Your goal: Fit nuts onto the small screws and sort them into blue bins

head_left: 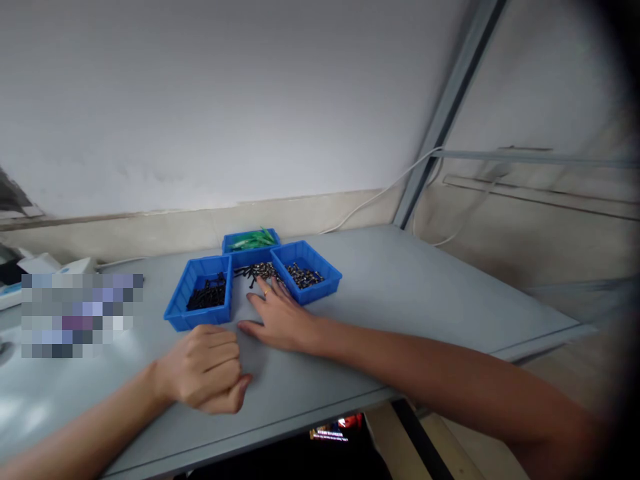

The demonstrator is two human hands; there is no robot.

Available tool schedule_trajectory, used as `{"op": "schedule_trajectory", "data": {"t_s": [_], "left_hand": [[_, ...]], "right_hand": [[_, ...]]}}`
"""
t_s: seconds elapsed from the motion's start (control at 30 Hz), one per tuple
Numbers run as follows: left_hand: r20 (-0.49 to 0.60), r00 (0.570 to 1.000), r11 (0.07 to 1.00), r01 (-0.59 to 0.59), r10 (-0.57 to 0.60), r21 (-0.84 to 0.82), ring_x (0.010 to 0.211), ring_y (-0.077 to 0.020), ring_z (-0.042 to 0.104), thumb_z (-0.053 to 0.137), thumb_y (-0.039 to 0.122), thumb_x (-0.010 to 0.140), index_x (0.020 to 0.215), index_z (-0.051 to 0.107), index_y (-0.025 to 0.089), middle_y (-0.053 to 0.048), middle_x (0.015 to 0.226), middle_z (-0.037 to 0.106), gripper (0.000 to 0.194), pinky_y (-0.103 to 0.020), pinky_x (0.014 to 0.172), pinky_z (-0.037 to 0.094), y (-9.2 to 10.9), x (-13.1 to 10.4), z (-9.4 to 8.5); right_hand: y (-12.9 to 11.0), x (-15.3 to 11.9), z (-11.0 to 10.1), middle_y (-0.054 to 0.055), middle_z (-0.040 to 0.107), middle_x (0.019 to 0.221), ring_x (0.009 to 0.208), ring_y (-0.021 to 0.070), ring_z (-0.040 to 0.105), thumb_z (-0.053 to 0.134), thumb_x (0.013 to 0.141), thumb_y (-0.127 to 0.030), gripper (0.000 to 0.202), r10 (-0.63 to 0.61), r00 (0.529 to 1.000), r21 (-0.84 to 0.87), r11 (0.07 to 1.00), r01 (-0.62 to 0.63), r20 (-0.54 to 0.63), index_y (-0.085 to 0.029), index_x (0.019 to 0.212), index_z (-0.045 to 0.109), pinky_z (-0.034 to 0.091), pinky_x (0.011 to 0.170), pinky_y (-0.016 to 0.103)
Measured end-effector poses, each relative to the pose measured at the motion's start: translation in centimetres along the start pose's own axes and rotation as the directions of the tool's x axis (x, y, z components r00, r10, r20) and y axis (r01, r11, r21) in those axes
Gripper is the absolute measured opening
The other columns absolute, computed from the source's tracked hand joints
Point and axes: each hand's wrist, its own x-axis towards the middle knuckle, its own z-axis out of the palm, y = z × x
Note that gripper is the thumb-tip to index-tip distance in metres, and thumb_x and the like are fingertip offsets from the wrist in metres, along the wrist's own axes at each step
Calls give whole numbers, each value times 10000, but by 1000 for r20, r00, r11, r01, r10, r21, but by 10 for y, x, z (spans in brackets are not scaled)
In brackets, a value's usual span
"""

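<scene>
My right hand [283, 317] lies palm down with fingers spread, its fingertips at a loose pile of small screws [263, 270] between the blue bins. My left hand [207, 370] is closed in a fist above the table near me; whatever it may hold is hidden. Just beyond that fist stands a blue bin [175, 307] with black screws [207, 293] inside. To the right of the pile, another blue bin [320, 293] contains small shiny metal pieces [305, 276], too small to tell their exact kind.
Behind the pile is a third blue bin [250, 255] with green strip-like pieces [255, 239]. A blurred-out object [83, 317] and white boxes [43, 265] are at the left. A white cable [373, 193] runs along the wall by a metal post [430, 153]. The grey tabletop's front edge [250, 430] is near me.
</scene>
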Motion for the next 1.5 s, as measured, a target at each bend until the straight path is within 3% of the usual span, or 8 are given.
{"op": "schedule_trajectory", "data": {"t_s": [0.13,0.27,0.5,0.77,0.93,1.07,1.23,1.5], "left_hand": [[-126,992,986,4,-25,-168,414,-129,328,337,350,816,667,339,217,45,492,336,200,-300,414,202,0,-5,5],[-141,990,976,-8,-23,-216,422,-124,315,295,482,827,705,348,209,48,505,330,303,-289,418,198,0,-5,5],[218,969,990,93,-114,106,473,-129,408,420,172,826,584,411,199,21,495,439,244,-294,447,261,-1,4,-3],[390,894,973,176,-223,151,495,-122,467,355,214,891,633,504,177,11,541,503,300,-278,468,313,-2,6,3],[427,869,967,203,-249,151,500,-124,483,350,228,895,640,510,168,5,553,519,307,-268,469,314,-3,4,4],[439,861,965,209,-258,156,516,-127,493,349,230,897,647,514,172,5,560,521,305,-272,487,315,-4,3,4],[462,839,958,238,-286,161,498,-122,494,357,238,892,652,525,175,6,560,532,300,-271,485,306,-3,6,2],[449,846,957,247,-289,150,487,-118,492,354,249,895,645,529,172,6,556,526,315,-263,473,309,-3,5,3]], "right_hand": [[1,-1,0,194,151,1442,1304,393,85,386,825,-554,628,-32,999,9,999,32,-31,-89,1240,459,173,1019,517],[5,1,2,206,108,1447,1304,402,61,377,835,-548,615,-39,999,6,999,40,-37,-82,1226,463,168,1015,527],[-1,-2,-4,242,217,1405,1287,404,159,392,853,-485,551,-74,996,-119,991,68,-46,-60,1188,493,222,989,541],[-4,-5,-8,249,444,1257,1288,372,186,398,866,-410,497,-140,988,-232,965,122,-63,-24,1156,515,244,988,519],[0,-3,-3,276,283,1362,1250,389,269,402,842,-486,606,-40,997,-165,986,28,-73,-35,1245,439,282,966,499],[1,-1,-3,277,255,1376,1278,393,197,419,836,-484,635,-66,995,-172,984,53,-75,-19,1268,411,255,986,492],[6,5,-1,288,414,1265,1268,367,235,395,849,-495,654,-116,990,-225,970,95,-83,49,1208,452,203,1023,470],[5,4,-7,232,503,1190,1220,319,329,408,868,-404,479,-196,973,-336,931,145,-124,-13,1107,548,277,974,455]]}}
